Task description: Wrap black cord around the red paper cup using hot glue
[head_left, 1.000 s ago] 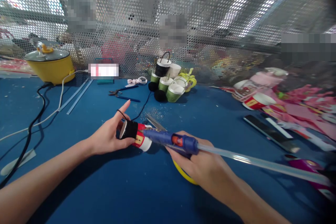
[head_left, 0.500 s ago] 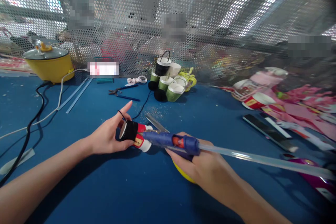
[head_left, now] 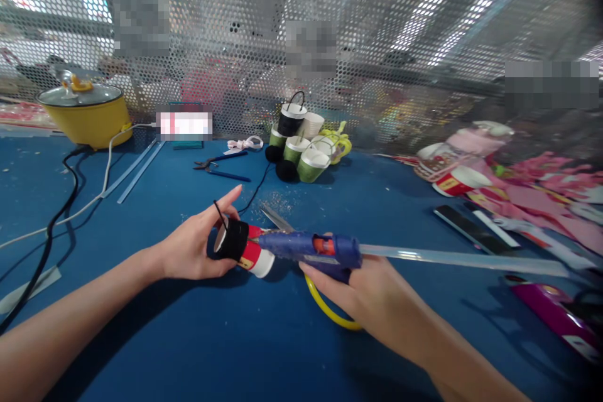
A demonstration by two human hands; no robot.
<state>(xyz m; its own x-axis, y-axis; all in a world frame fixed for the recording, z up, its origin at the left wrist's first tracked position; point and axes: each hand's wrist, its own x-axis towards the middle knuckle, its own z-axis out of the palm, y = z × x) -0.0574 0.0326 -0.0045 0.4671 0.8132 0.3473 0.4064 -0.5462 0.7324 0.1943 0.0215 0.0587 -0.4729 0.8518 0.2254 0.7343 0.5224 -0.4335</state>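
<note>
My left hand (head_left: 202, 242) grips a small paper cup (head_left: 258, 259), tipped on its side with its open end to the left. Black yarn (head_left: 234, 240) is wound around the cup's open end, and a black loop rises from there. The rest of the cup is red and white. In my right hand (head_left: 351, 286) is a blue hot glue gun (head_left: 301, 246), its nozzle at the edge of the yarn. A long clear glue stick (head_left: 452, 257) sticks out of its back. Scissors with a yellow handle (head_left: 330, 314) lie beneath the gun, partly hidden.
Several yarn-wrapped cups (head_left: 313, 165) and black yarn balls stand at the back. Blue-handled pliers (head_left: 221, 166) lie left of them, near a yellow pot (head_left: 87, 116) and cables. Rightward are a phone (head_left: 471, 229), pink ribbons (head_left: 541, 201) and a purple device (head_left: 551, 311).
The glue gun has shifted slightly right and leveled out, its stick swinging upward at the right end. The cup has turned a little in my left hand. More of the yellow handle shows.
</note>
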